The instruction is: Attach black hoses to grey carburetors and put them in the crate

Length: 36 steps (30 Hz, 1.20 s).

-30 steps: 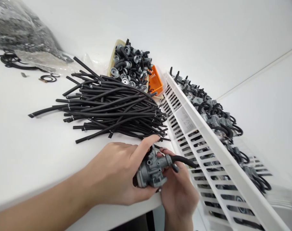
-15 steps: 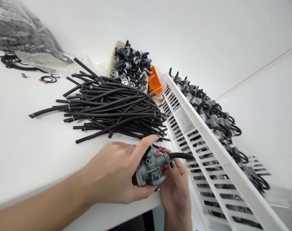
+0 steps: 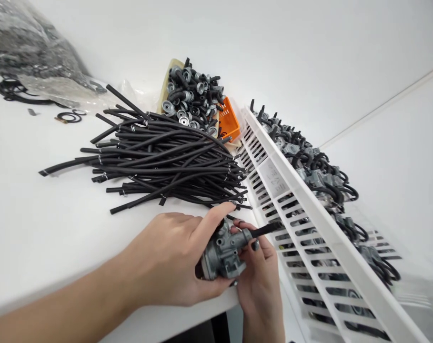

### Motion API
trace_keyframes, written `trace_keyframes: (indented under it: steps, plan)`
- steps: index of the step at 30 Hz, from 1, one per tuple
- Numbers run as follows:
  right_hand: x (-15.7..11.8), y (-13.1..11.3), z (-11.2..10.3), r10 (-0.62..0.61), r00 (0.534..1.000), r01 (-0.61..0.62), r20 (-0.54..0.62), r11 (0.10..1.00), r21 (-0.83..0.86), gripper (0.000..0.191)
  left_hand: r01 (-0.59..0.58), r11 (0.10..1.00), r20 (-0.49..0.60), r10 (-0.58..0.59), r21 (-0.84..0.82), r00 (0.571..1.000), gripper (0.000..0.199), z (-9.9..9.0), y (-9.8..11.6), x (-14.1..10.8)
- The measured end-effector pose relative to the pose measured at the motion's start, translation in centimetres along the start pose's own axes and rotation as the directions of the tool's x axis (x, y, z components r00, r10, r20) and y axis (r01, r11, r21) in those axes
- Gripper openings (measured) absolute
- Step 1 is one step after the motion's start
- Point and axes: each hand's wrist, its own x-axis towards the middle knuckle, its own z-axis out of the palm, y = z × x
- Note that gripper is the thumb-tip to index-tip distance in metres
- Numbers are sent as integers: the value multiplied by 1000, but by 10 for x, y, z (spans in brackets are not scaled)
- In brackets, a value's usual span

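At the near edge of the white bench [image 3: 41,228], a person works with 2 bare hands. The left hand [image 3: 166,257] is curled closed around a grey die-cast carburettor [image 3: 221,252], palm under the body and thumb over the top. The right hand [image 3: 259,290] is nearly closed too, its fingers [image 3: 259,267] pinching the metal spigot, where a short black rubber hose [image 3: 264,230] sticks out towards the rack. The carburettor is held in the air just off the bench corner. This looks a sound hold: 1 palm takes the weight, leaving the other hand's fingertips right at the joint, with the hose in line with the spigot.

Beyond the hands, a loose bundle of black hoses [image 3: 159,164] lies on the bench. Behind it, a beige tray [image 3: 165,90] carries a heap of small metal fittings with black stubs, crowding an orange plastic basket [image 3: 228,120] whose contents I cannot make out. To the right, a white slatted rack [image 3: 309,205] has a row of finished-looking carburettors [image 3: 309,174] along its far side. At the far left sit a clear bag of dark parts [image 3: 30,43] and black rubber rings [image 3: 68,117].
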Motion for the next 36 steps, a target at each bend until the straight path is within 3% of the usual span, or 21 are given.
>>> trace_keyframes:
  steps: [12, 21, 30, 36]
  plan:
    - [-9, -13, 12, 30, 1000, -29, -9, 998, 51, 28, 47, 999, -13, -47, 5, 999, 78, 0, 0, 0]
    - [-1, -3, 1, 0, 1000, 0, 4, 999, 33, 26, 39, 999, 0, -39, 9, 999, 78, -2, 0, 0]
    - [-1, -5, 6, 48, 996, -50, -73, 999, -22, 29, -4, 999, -21, 4, 33, 1000, 74, 0, 1, 0]
    - [0, -2, 3, 29, 998, -31, -60, 999, -27, 30, -4, 1000, -21, 5, 31, 1000, 74, 0, 1, 0]
